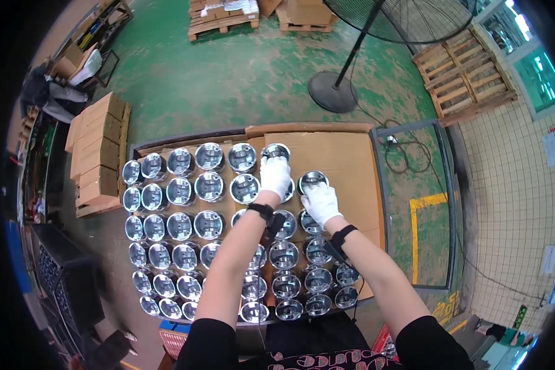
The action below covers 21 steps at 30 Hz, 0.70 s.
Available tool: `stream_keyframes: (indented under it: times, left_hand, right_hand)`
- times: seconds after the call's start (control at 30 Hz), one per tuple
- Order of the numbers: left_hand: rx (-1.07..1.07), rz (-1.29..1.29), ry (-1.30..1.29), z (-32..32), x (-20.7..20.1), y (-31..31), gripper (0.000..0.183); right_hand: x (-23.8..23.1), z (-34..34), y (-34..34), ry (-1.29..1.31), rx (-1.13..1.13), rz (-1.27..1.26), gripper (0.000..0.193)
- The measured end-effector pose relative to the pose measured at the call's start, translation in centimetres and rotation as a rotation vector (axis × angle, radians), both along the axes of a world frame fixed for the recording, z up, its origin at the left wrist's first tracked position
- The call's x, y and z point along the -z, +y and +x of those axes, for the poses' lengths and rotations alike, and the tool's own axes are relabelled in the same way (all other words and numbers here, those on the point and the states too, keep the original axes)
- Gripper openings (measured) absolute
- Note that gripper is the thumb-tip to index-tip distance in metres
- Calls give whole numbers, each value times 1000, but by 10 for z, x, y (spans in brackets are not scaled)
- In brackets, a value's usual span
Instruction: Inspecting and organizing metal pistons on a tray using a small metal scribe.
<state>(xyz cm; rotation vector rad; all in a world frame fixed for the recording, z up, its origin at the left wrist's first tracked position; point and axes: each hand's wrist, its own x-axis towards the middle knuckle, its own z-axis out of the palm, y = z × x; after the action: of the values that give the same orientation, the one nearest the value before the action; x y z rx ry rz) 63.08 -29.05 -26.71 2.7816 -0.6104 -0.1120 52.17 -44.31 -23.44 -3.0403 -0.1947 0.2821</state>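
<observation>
At the far left, a person (37, 89) in a dark top bends beside a shelf. Nearer stand brown boxes (98, 145), stacked on a pallet, and below them a black crate (71, 280).

Next comes the bench (382, 179), covered with cardboard (342, 148). Shiny metal pistons (209, 156) stand on it in rows, close together, filling its left and middle and reaching farther right in the front rows.

The left hand (275, 176), in a white glove with a black strap at the wrist, reaches to the back row. Its fingers are bent and close together over the near side of the far piston (276, 150), the last in that row; whether they grip it I cannot tell. The forearm crosses above several pistons and hides some.

Just to its right, the right hand (320, 202), also gloved and strapped, has its fingers lowered onto the near part of the right piston (313, 179), at the right end of the second row from the back. They are a little bent; their grip cannot be made out.

Beyond the bench stands a black fan (333, 91). Farther right are a coiled cable (407, 154), a wooden pallet (465, 74) leaning and a tiled wall (505, 185).
</observation>
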Motion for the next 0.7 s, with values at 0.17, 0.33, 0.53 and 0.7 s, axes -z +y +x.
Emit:
stream_keyframes:
  times: [0.17, 0.33, 0.53, 0.7]
  left_hand:
    - [285, 163, 49, 36, 21, -5, 18]
    - [335, 14, 37, 43, 18, 22, 18]
    - [298, 146, -42, 40, 22, 32, 24]
    - [146, -206, -191, 3, -2, 38, 31]
  right_hand:
    - [-5, -21, -47, -240, 191, 332, 25]
    - [-46, -135, -100, -87, 288, 318, 40]
    - [-40, -259, -72, 266, 26, 249, 36]
    - [-17, -268, -68, 357, 52, 201, 25]
